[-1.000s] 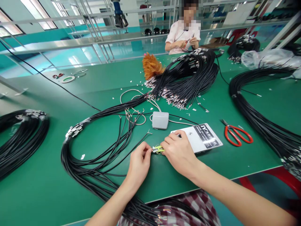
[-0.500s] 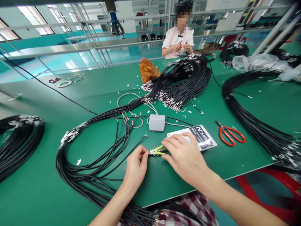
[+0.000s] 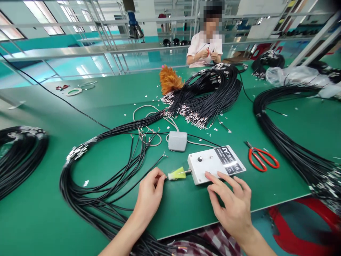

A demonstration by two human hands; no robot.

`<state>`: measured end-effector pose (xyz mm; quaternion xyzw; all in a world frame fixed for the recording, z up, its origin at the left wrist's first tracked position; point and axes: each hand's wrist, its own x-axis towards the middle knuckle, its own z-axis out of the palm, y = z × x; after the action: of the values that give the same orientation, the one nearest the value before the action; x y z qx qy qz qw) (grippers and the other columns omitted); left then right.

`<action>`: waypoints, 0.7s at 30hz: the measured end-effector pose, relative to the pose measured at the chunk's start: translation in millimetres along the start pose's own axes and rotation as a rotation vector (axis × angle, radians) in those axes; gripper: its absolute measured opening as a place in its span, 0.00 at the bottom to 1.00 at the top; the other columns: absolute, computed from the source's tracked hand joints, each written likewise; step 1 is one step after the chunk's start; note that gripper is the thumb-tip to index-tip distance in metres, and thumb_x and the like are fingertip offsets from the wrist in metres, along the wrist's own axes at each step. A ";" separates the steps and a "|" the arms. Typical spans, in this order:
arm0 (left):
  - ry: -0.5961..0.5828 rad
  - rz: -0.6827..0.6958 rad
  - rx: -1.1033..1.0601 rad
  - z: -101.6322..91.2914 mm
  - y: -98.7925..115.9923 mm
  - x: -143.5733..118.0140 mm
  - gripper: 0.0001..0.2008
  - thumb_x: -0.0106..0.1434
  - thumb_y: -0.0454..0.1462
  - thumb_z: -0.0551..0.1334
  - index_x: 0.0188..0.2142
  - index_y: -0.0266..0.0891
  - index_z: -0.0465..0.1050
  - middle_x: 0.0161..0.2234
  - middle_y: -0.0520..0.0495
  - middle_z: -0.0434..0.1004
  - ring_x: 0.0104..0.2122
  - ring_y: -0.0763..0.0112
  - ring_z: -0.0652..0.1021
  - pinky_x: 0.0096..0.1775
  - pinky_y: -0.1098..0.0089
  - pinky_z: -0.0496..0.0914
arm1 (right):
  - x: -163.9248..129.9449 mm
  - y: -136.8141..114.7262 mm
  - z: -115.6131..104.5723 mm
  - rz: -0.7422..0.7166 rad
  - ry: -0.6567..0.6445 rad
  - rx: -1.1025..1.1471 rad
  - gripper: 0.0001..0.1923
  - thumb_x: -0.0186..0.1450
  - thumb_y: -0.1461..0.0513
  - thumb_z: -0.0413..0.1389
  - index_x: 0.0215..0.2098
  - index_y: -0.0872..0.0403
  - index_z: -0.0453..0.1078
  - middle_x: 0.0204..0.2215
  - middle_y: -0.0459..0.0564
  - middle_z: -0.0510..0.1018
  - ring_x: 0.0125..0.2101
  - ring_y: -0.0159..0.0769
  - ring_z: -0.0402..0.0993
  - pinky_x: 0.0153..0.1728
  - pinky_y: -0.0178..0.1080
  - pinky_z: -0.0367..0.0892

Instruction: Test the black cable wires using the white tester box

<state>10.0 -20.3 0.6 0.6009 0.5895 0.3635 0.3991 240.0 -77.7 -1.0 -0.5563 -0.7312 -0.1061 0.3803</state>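
Left hand [image 3: 149, 192] is pinching a cable end at the yellow-green tip [image 3: 177, 174] (white box's [image 3: 215, 163] side); right hand [image 3: 233, 204] is hovering spread, holding nothing

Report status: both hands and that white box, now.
Left hand pinching a wire end at the yellow cone. Right hand open, fingertips on the white box. Black cables beside left hand.

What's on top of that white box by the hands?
The white box carries a small dark knob and a black label. The right hand has a fingertip on its near edge. What is underneath the box is hidden.
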 end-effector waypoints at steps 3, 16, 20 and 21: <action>0.025 -0.023 -0.024 -6.8 -3.8 -2.0 0.09 0.62 0.40 0.58 0.26 0.41 0.66 0.23 0.55 0.66 0.23 0.72 0.67 0.27 0.73 0.60 | -2.6 7.6 1.6 -0.047 -0.002 -0.011 0.07 0.66 0.68 0.57 0.36 0.49 0.69 0.43 0.46 0.84 0.47 0.44 0.75 0.54 0.52 0.55; 0.097 0.040 0.031 -33.1 1.5 42.4 0.17 0.48 0.36 0.66 0.40 0.41 0.71 0.24 0.57 0.68 0.26 0.70 0.70 0.31 0.70 0.65 | -14.3 -16.1 9.3 -0.246 -0.037 0.261 0.11 0.66 0.72 0.51 0.40 0.53 0.72 0.43 0.51 0.83 0.46 0.38 0.75 0.48 0.43 0.66; 0.090 0.039 0.155 -35.8 2.7 45.9 0.05 0.46 0.34 0.66 0.21 0.41 0.71 0.15 0.60 0.62 0.19 0.73 0.65 0.25 0.72 0.57 | -16.7 -14.1 17.0 -0.231 -0.076 0.265 0.11 0.65 0.72 0.51 0.40 0.54 0.72 0.44 0.52 0.83 0.46 0.38 0.76 0.45 0.41 0.69; 0.105 0.035 0.167 -41.7 4.3 49.4 0.05 0.48 0.35 0.65 0.21 0.41 0.70 0.14 0.60 0.61 0.17 0.74 0.64 0.24 0.72 0.56 | -16.8 -13.4 18.1 -0.228 -0.081 0.266 0.11 0.65 0.72 0.51 0.40 0.54 0.72 0.44 0.52 0.83 0.45 0.38 0.76 0.44 0.41 0.70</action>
<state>-24.1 31.2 20.3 0.6223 0.6275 0.3509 0.3096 221.6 -84.3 -21.2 -0.4182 -0.8119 -0.0284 0.4064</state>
